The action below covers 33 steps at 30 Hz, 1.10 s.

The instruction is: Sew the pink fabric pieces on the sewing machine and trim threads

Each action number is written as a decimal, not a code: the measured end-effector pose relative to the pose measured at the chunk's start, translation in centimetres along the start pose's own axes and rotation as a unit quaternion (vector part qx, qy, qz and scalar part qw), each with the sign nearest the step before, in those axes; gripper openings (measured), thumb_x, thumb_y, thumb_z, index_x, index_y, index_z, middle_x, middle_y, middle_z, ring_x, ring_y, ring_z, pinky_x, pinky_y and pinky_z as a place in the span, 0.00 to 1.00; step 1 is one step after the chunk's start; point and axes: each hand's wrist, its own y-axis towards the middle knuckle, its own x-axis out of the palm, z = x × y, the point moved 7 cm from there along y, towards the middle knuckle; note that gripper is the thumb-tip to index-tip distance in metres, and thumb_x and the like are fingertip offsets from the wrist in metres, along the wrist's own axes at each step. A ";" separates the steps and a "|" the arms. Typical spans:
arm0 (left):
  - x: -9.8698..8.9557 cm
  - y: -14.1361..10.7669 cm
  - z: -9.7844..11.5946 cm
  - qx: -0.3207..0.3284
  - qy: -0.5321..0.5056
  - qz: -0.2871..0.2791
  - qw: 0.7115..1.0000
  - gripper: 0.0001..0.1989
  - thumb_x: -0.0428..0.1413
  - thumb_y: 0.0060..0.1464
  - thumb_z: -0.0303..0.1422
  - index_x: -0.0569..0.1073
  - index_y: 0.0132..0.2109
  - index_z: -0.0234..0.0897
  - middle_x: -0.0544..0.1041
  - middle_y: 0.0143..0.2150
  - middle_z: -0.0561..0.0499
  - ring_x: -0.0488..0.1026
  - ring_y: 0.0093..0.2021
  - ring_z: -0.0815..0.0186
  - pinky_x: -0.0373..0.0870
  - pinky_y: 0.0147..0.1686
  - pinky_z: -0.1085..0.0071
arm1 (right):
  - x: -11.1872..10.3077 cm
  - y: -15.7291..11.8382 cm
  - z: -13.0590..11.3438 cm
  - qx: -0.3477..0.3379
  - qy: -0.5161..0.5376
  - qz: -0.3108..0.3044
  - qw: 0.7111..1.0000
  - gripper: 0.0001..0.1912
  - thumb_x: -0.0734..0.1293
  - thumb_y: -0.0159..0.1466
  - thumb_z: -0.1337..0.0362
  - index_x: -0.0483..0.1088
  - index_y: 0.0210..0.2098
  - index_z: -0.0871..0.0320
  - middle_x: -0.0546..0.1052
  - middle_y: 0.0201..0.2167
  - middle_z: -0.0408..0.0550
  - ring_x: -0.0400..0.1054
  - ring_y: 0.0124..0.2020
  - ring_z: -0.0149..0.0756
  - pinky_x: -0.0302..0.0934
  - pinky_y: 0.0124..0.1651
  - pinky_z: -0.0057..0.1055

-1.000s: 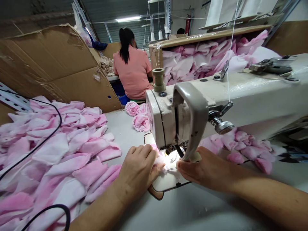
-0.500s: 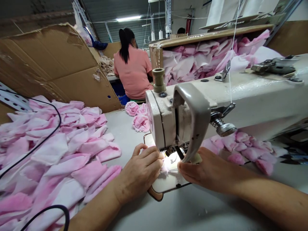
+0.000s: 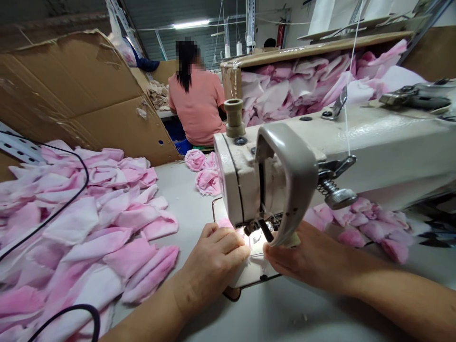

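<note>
A white sewing machine (image 3: 238, 178) stands before me, its lamp lighting the needle plate (image 3: 254, 261). Left of the needle, my left hand (image 3: 219, 254) is closed with its fingertips on a small pink fabric piece (image 3: 225, 222), which pokes out past the knuckles under the machine head. Most of that fabric is covered by the hand. My right hand (image 3: 297, 251) is on the needle's other side, partly behind the grey curved guard (image 3: 301, 175). Its fingers are curled with the thumb tip by the plate; what they hold, if anything, is hidden.
Loose pink-and-white fabric pieces (image 3: 81, 228) are heaped at the left, with a black cable (image 3: 76, 190) across them. Rolled fabric rosettes (image 3: 207, 181) lie behind the machine head, more pink pieces (image 3: 370, 223) under its arm. A cardboard box (image 3: 231, 83) and a seated person (image 3: 197, 104) are beyond.
My left hand has shifted slightly right and toward me, over the plate's edge. The pink fabric now shows beyond its knuckles instead of at the fingertips. My right hand has hardly moved.
</note>
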 end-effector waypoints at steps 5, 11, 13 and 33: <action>0.0 0.0 0.3 -0.002 0.012 0.022 1.000 0.07 0.52 0.57 0.28 0.72 0.42 0.42 0.76 0.35 0.51 0.71 0.41 0.60 0.63 0.43 0.62 | 0.5 -0.2 0.2 -0.005 -0.039 0.002 0.999 0.07 0.58 0.63 0.72 0.62 0.29 0.57 0.67 0.25 0.40 0.55 0.24 0.29 0.44 0.25 0.29; 0.5 -0.1 0.2 -0.001 0.023 0.023 0.999 0.08 0.50 0.59 0.25 0.71 0.43 0.39 0.74 0.36 0.51 0.69 0.38 0.62 0.61 0.42 0.63 | 0.5 -0.2 0.8 0.033 -0.002 0.004 0.999 0.08 0.58 0.64 0.71 0.63 0.29 0.57 0.70 0.27 0.42 0.61 0.27 0.30 0.48 0.28 0.29; 0.7 -0.2 0.1 0.000 0.035 0.023 0.999 0.08 0.53 0.57 0.27 0.70 0.44 0.39 0.73 0.37 0.50 0.69 0.39 0.61 0.61 0.43 0.63 | 0.5 -0.1 0.9 0.038 0.009 0.003 0.999 0.09 0.58 0.64 0.71 0.63 0.28 0.57 0.70 0.26 0.42 0.61 0.26 0.29 0.49 0.28 0.29; 0.0 0.4 0.1 0.004 0.081 0.059 0.995 0.10 0.48 0.54 0.21 0.68 0.42 0.37 0.73 0.35 0.49 0.69 0.37 0.60 0.67 0.40 0.63 | 0.4 0.4 2.7 0.105 0.024 0.046 0.993 0.09 0.61 0.63 0.67 0.69 0.27 0.57 0.75 0.27 0.45 0.67 0.30 0.34 0.56 0.34 0.29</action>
